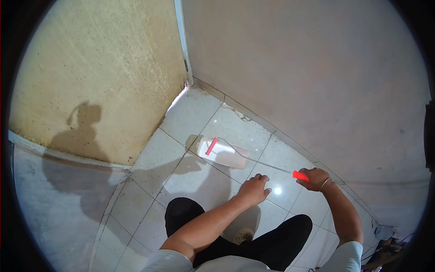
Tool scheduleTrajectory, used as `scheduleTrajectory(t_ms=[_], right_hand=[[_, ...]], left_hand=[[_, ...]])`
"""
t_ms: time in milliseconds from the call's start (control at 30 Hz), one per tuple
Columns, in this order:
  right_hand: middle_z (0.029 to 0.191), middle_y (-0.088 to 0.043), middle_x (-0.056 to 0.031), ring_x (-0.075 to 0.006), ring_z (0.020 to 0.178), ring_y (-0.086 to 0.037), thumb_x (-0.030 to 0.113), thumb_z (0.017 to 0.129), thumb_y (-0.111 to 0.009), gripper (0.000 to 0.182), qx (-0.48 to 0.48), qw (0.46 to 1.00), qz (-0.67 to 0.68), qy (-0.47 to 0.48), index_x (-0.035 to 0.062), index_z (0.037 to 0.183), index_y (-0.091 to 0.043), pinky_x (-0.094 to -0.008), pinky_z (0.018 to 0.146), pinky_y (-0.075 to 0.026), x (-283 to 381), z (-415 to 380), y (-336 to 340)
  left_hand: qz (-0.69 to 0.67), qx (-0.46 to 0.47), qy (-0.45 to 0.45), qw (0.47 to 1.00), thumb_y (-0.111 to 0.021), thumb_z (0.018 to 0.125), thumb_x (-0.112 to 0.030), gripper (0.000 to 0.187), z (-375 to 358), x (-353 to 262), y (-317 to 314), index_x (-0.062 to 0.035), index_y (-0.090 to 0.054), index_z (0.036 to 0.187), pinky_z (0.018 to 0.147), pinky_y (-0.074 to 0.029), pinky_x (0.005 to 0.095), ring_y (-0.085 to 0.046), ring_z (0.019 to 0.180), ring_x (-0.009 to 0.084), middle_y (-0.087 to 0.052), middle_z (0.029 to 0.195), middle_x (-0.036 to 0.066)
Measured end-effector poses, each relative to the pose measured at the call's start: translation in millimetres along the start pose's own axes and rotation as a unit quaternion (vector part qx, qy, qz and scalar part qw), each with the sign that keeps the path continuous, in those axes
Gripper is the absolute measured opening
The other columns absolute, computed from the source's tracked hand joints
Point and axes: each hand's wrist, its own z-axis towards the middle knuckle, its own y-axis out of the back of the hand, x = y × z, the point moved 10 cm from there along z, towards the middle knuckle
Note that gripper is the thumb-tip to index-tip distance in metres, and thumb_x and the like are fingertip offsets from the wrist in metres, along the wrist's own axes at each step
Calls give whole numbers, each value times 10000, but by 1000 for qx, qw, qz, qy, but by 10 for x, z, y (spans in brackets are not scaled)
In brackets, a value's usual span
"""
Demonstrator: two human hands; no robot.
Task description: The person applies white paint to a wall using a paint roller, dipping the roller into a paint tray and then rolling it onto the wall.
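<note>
My right hand is wrapped around the red handle of a paint roller. The roller's long thin metal rod runs left from my fist to a narrow red roller head. That head is over a pale, rectangular tray with white paint in it, overlapping its left part in this view. My left hand hovers in front of my knees, fingers loosely bent and apart from the thumb, with nothing visible in them. It is nearest to the tray and the roller's rod.
White floor tiles lie around the tray, with small white spots near the wall. A stained yellow door stands at left, and a plain pinkish wall rises at right. A clear plastic container and dark clutter sit at lower right.
</note>
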Motion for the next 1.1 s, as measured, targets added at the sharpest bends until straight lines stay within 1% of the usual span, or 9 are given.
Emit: scheduleTrajectory(t_ms=[100,233,600,767,833,900,967,1067,1100], right_hand=[[935,-680,-166,-352,940,-629,466,888,-535,465,-26,998,-42,34,120,1198,-565,-442,842,-490,2,99,67],[962,-683,-149,-349,941,-627,465,890,-533,457,-21,998,-56,9,123,1191,-578,-433,855,-487,-81,10,198],[971,-670,-199,-366,947,-630,475,931,-456,485,100,994,-48,-18,48,1135,-561,-453,850,-478,109,-81,-132],[877,-662,-231,-375,839,-655,414,942,-485,470,116,993,30,-21,-15,1132,-509,-447,778,-503,427,-224,-416],[829,-658,-229,-340,741,-668,356,947,-495,448,122,988,93,37,-37,1162,-479,-431,696,-521,612,-346,-661],[795,-648,-182,-259,665,-664,279,940,-520,438,216,914,341,-47,-56,1208,-435,-389,596,-530,861,-593,-883],[762,-613,-116,-184,618,-633,216,924,-532,468,221,812,534,-80,-67,1265,-382,-335,527,-519,1173,-802,-1116],[764,-574,-84,-161,627,-594,148,884,-556,569,200,721,662,-41,-72,1347,-310,-308,565,-512,1622,-1040,-1200],[764,-574,-84,-161,627,-594,148,884,-556,569,197,717,667,-43,-72,1347,-310,-308,565,-512,1696,-1080,-1241]], left_hand=[[-11,46,11,999,-613,872,-267,428,-59,56,-61,-12,-520,1202,861,-489,440,-592,1012,347,-557,1143,209],[28,65,4,997,-608,878,-293,469,-68,40,-42,0,-497,1227,883,-478,446,-587,1023,361,-561,1140,230],[31,105,-13,994,-586,889,-314,470,179,-174,-205,-3,-495,1229,880,-477,449,-593,1036,355,-578,1153,226],[-15,53,27,998,-568,887,-250,319,325,-207,-41,0,-544,1083,799,-498,445,-638,896,351,-651,942,195],[-35,26,12,999,-566,884,-241,300,365,-246,9,3,-545,1058,783,-499,446,-641,870,353,-653,908,192],[-58,0,1,998,-565,881,-231,282,371,-272,59,5,-545,1034,767,-500,447,-644,844,356,-655,873,190],[-77,-13,-19,997,-564,872,-219,266,372,-314,139,-4,-550,1027,751,-499,449,-645,833,353,-656,851,192],[-82,-14,-18,996,-562,863,-205,245,349,-250,308,-16,-557,1018,735,-496,454,-643,823,358,-657,843,200],[-72,-8,-11,997,-563,846,-188,235,351,-169,358,-32,-562,1022,725,-495,456,-642,818,362,-660,837,201]])
